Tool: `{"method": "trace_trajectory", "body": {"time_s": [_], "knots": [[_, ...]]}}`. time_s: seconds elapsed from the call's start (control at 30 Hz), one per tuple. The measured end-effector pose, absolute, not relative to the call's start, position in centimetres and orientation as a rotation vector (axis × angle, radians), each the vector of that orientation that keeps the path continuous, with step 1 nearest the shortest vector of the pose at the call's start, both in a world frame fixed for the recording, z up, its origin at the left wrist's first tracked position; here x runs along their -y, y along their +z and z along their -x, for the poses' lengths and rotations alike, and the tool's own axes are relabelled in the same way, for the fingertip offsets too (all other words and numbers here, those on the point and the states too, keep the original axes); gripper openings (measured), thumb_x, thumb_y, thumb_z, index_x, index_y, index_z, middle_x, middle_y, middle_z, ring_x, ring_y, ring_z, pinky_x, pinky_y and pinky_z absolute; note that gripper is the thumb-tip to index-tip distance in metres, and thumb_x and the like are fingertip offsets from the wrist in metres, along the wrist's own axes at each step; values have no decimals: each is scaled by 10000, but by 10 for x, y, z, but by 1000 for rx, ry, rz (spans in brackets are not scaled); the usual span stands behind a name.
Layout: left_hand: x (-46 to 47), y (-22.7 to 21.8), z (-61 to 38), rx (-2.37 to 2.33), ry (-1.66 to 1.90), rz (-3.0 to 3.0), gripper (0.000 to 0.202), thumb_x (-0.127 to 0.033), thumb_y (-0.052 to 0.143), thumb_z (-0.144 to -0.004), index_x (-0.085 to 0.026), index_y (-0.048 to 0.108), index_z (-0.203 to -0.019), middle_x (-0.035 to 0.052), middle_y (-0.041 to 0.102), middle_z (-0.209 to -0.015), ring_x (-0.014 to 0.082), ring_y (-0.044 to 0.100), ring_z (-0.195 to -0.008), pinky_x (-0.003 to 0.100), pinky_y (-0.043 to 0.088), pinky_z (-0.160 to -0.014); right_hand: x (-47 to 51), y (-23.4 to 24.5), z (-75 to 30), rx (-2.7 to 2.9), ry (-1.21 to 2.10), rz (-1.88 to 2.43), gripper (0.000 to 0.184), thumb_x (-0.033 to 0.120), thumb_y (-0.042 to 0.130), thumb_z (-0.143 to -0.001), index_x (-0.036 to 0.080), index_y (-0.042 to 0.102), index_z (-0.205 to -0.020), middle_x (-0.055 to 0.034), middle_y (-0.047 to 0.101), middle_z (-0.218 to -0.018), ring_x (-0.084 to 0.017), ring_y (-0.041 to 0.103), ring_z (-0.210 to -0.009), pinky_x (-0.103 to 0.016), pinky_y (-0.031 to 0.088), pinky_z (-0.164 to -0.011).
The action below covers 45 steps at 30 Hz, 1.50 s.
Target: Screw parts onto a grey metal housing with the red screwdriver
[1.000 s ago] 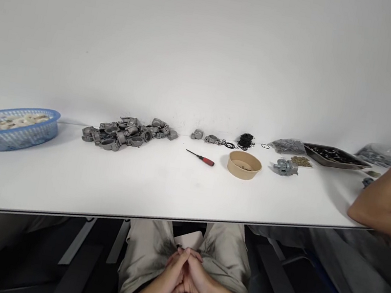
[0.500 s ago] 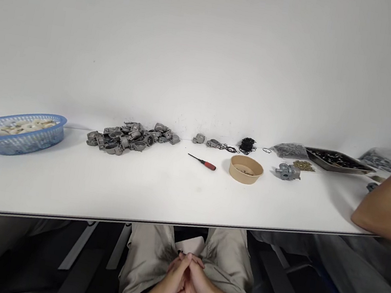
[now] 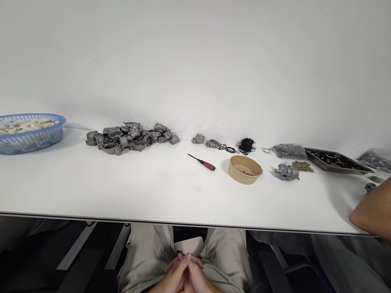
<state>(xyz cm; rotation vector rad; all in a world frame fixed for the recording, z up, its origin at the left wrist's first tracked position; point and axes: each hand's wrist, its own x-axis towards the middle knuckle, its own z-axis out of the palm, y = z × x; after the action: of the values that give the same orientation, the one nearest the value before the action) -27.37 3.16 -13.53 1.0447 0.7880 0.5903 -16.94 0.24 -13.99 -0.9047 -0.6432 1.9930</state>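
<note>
Head view: you sit at the white table [image 3: 158,195], both hands below its near edge, in your lap.
Left hand [image 3: 169,281]: curled shut, fingers laced into the other hand; no object in it.
Right hand [image 3: 197,289]: folded into the same clasp, gripping nothing.
Nearest things: red-handled screwdriver [image 3: 201,162] and brown paper bowl [image 3: 245,169] lie on the table, well apart from your hands.
Done: one grey carburettor body [image 3: 287,171] stands alone right of the bowl; whether it is finished, you cannot tell.
Left: the pile of grey castings [image 3: 130,135] and the black O-rings [image 3: 246,144] lie untouched.
Writing: none readable; no brand or label shows.
</note>
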Motion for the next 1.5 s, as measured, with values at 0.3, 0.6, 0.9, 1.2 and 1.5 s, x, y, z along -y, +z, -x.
{"method": "trace_trajectory", "body": {"time_s": [0.3, 0.6, 0.9, 1.2, 1.5], "knots": [[-32, -123, 272, -801, 585, -1043, 677, -817, 523, -803, -184, 712, -953, 121, 703, -1077, 321, 600, -1191, 451, 369, -1162, -1, -136, 169, 639, 1979, 909, 649, 813, 569, -805, 204, 599, -1026, -121, 663, -958, -204, 679, -798, -281, 568, -599], [-31, -122, 272, -794, 586, -1030, 685, -815, 529, -801, -172, 705, -962, 123, 712, -1068, 320, 597, -1198, 456, 371, -1169, -1, -137, 169, 629, 1988, 891, 720, 840, 616, -751, 184, 589, -1048, -143, 663, -1025, -193, 683, -799, -261, 578, -612], [-32, -120, 271, -824, 610, -1062, 692, -834, 538, -781, -176, 706, -911, 118, 708, -1031, 335, 607, -1155, 480, 394, -1147, -2, -138, 170, 661, 1989, 936, 772, 888, 583, -727, 170, 572, -1011, -155, 654, -985, -202, 684, -802, -268, 574, -622], [-32, -130, 274, -804, 610, -1082, 686, -810, 492, -835, -174, 709, -974, 115, 704, -1068, 322, 600, -1174, 468, 364, -1174, -2, -141, 170, 650, 1987, 903, 751, 879, 577, -754, 169, 596, -999, -126, 653, -914, -178, 658, -715, -271, 561, -611], [-34, -130, 271, -879, 587, -1101, 689, -852, 502, -778, -210, 721, -898, 113, 712, -1057, 347, 602, -1203, 439, 379, -1143, -2, -139, 169, 695, 1994, 865, 681, 829, 527, -828, 183, 620, -1023, -102, 633, -823, -188, 648, -715, -246, 514, -539]]}}
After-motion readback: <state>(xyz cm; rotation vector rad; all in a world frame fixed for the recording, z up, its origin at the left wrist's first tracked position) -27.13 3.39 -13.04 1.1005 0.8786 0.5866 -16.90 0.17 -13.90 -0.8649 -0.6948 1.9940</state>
